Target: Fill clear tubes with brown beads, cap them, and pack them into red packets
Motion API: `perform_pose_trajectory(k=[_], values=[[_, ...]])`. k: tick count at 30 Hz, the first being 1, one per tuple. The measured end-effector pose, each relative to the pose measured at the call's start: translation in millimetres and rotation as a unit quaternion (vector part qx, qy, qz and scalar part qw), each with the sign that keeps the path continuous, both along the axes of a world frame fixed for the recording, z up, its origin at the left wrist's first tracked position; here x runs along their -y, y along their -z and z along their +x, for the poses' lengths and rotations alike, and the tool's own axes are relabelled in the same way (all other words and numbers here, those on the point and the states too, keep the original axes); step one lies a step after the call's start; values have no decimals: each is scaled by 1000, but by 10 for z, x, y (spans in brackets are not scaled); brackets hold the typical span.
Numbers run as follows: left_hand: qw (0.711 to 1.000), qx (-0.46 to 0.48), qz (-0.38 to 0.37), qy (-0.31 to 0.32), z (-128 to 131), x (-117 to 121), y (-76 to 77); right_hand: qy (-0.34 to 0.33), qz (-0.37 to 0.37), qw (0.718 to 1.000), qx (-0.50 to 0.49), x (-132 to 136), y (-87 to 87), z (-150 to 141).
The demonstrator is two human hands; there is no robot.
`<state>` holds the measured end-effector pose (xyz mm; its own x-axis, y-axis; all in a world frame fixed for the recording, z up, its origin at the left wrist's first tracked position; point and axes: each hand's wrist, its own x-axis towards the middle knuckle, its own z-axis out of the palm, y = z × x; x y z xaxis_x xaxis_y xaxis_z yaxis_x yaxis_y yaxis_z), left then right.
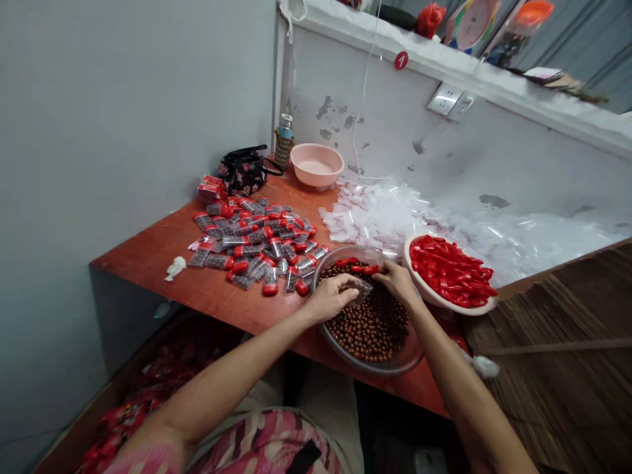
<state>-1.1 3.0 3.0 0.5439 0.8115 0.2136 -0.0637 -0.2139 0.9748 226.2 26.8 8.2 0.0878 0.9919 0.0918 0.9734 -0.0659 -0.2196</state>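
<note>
My left hand [330,297] is closed around a small clear plastic container [363,293] with brown balls inside, held over a wide bowl [340,355]. Brown round balls [368,332] fill much of this bowl. Across from it, my right hand [399,283] pinches a red cap [371,269] above the balls; its fingertips are partly hidden. More red caps [346,261] lie at the bowl's far side. To the right, a white bowl [419,282] is heaped with red caps [451,271].
Many filled, red-capped containers [261,240] cover the table [148,253] on the left. Clear empty containers [390,210] pile up behind the bowls. A pink basin [316,164], a dark bag [244,172] and a bottle [286,125] stand at the back. Stacked cardboard [557,349] is at right.
</note>
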Motion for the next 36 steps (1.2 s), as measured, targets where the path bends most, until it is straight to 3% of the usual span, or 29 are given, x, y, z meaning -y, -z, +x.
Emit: perform_pose_trajectory(k=[7,11,15,20,24,27,29,36], values=[[998,-28,60,-1,-30,0,-1,-70,66,985,-141,449,-104,-50],[1000,11,15,22,-17,6,21,-50,103,989,-97,630,-204,-248],[997,49,-25,60,-2,6,52,-108,125,981,-99,689,-223,-504],[997,53,-28,38,12,-10,92,-128,81,967,-203,791,-182,-683],[995,63,-49,60,15,2,85,-89,50,935,-339,844,-149,-619],[999,31,-4,40,-5,33,40,-54,56,909,-410,855,-162,-508],[999,-7,53,7,-18,62,-3,-43,73,907,-413,869,-214,-442],[983,-66,172,4,-21,175,-46,-134,26,956,-261,921,-483,-436]])
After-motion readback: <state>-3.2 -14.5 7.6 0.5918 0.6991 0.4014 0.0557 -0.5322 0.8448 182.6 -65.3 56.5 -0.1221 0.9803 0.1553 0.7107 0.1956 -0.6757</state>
